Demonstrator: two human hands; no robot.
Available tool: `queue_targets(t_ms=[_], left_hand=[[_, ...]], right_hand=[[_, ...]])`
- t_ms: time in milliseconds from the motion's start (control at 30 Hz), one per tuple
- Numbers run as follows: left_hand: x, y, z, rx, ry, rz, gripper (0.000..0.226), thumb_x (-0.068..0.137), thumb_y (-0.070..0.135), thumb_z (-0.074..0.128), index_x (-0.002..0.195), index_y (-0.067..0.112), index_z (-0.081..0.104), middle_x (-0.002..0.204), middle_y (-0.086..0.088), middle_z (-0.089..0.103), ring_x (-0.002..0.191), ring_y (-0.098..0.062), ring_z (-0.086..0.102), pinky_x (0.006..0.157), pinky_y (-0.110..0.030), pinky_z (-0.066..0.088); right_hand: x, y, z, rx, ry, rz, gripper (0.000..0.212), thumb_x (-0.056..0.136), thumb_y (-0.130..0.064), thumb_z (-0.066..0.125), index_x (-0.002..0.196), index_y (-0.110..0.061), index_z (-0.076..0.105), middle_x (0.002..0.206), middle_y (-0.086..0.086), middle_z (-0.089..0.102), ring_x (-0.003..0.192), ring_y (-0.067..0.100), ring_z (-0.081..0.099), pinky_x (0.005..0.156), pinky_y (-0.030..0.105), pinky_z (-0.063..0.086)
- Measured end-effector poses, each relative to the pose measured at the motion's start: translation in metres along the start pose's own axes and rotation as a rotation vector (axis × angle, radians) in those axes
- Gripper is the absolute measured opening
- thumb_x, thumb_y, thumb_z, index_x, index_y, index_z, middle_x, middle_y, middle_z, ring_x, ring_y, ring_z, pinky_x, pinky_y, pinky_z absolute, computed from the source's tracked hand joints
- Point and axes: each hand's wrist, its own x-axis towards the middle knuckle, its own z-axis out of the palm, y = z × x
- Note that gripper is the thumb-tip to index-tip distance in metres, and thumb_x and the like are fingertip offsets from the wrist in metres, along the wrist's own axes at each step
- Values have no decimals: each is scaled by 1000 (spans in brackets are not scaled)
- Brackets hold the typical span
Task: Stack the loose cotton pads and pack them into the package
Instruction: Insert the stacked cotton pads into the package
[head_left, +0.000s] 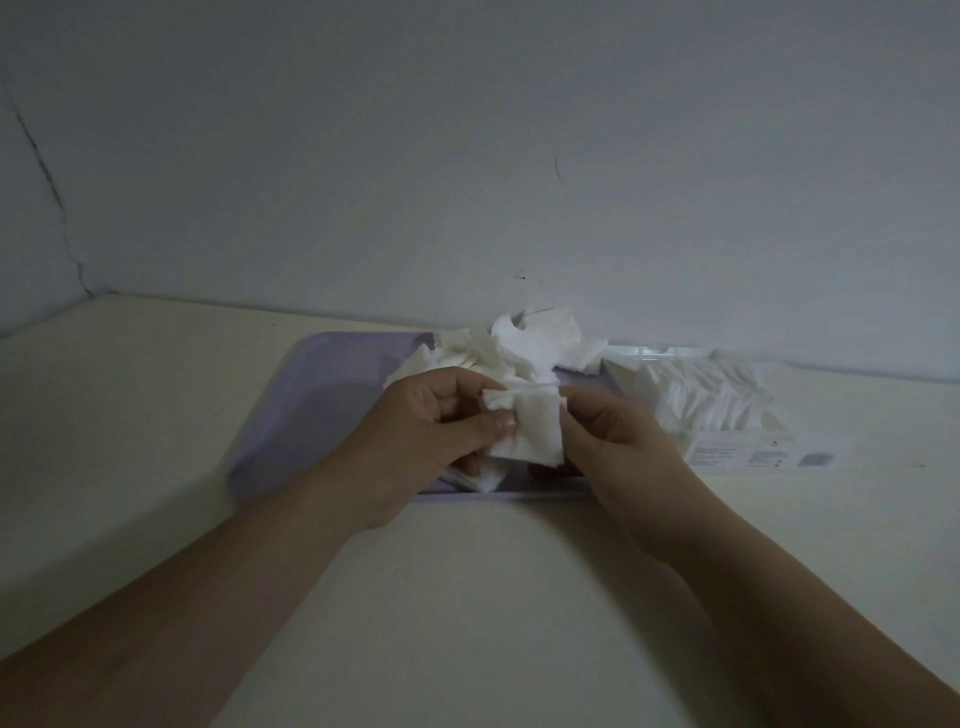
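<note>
Dim light. Lilac tray (311, 405) lies on a cream table (467, 597), its far edge close to a grey wall (467, 156).

Above the tray's right half, both hands meet on a small stack of cotton pads (535, 428). The left hand (426, 431) grips the stack's left edge, thumb laid across the top pad, fingers curled under. The right hand (618, 441) pinches the right edge, fingertips bent inward.

A loose heap of pads (524, 343) sits at the tray's far right corner, crumpled and overlapping. A few more pads (485, 478) lie flat near the tray's front edge, partly under the left hand.

Just right of the tray lies the clear package (717, 410), on the table, with rows of white pads inside and a printed label at its near end.
</note>
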Motion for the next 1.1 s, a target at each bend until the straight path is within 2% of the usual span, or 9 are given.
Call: queue_targets(t_ms=[200, 300, 367, 467, 600, 733, 833, 967, 1100], left_hand=[[0, -1, 3, 52, 66, 38, 13, 84, 4, 80, 91, 12, 72, 78, -8, 70, 62, -15, 63, 59, -28, 57], [3, -5, 1, 96, 130, 27, 37, 75, 20, 91, 105, 17, 69, 89, -15, 71, 77, -23, 68, 67, -39, 60], [3, -7, 0, 130, 93, 2, 56, 68, 32, 92, 118, 25, 68, 90, -9, 71, 83, -25, 70, 74, -42, 59], [0, -4, 3, 139, -12, 55, 28, 81, 19, 86, 107, 27, 77, 100, -10, 78, 93, -24, 74, 93, -44, 58], [-1, -4, 5, 176, 21, 85, 18, 88, 13, 79, 95, 29, 78, 99, -17, 76, 85, -19, 67, 81, -39, 56], [-2, -4, 7, 199, 7, 112, 20, 91, 10, 76, 106, 23, 77, 101, -8, 79, 95, -25, 74, 84, -34, 59], [-6, -3, 12, 288, -38, 186, 30, 92, 2, 71, 113, 24, 75, 102, -6, 79, 96, -34, 73, 89, -40, 59], [-2, 3, 8, 382, -31, 183, 31, 85, 11, 70, 105, 34, 75, 94, -7, 76, 80, -21, 69, 78, -34, 56], [5, 10, -12, 908, 92, 84, 15, 85, 35, 76, 97, 34, 67, 76, 9, 69, 67, -5, 63, 70, -27, 50]], right_hand=[[-2, -5, 1, 142, -17, 35, 31, 102, -31, 60, 119, -10, 75, 114, 18, 76, 113, 40, 69, 96, 52, 59], [-1, -2, 1, 105, -62, -39, 31, 93, -17, 74, 122, -7, 71, 112, 12, 78, 105, 26, 74, 85, 37, 60], [0, 3, 2, 72, -12, -67, 27, 92, -10, 75, 119, -8, 71, 109, 12, 78, 103, 27, 74, 86, 42, 59], [2, 6, 4, 126, 33, -84, 27, 86, -10, 69, 112, -14, 71, 109, 9, 77, 107, 28, 71, 96, 47, 57], [1, 4, 7, 115, 49, -84, 40, 86, -10, 64, 125, -18, 65, 121, 5, 74, 119, 23, 68, 106, 42, 51], [-3, -1, 11, 111, 49, 6, 51, 96, 4, 64, 138, -24, 54, 121, -8, 70, 115, 3, 68, 104, 28, 54], [-3, -1, 12, 42, 93, -4, 59, 96, 5, 62, 144, -25, 48, 115, -22, 62, 99, -18, 63, 89, 10, 53], [-2, -6, 11, -41, 118, -13, 36, 94, -13, 64, 127, -27, 62, 115, -9, 73, 111, 9, 69, 106, 44, 54], [-1, -4, 4, -195, 264, -57, 22, 88, -32, 75, 106, -22, 70, 98, -4, 77, 94, 12, 73, 90, 45, 60]])
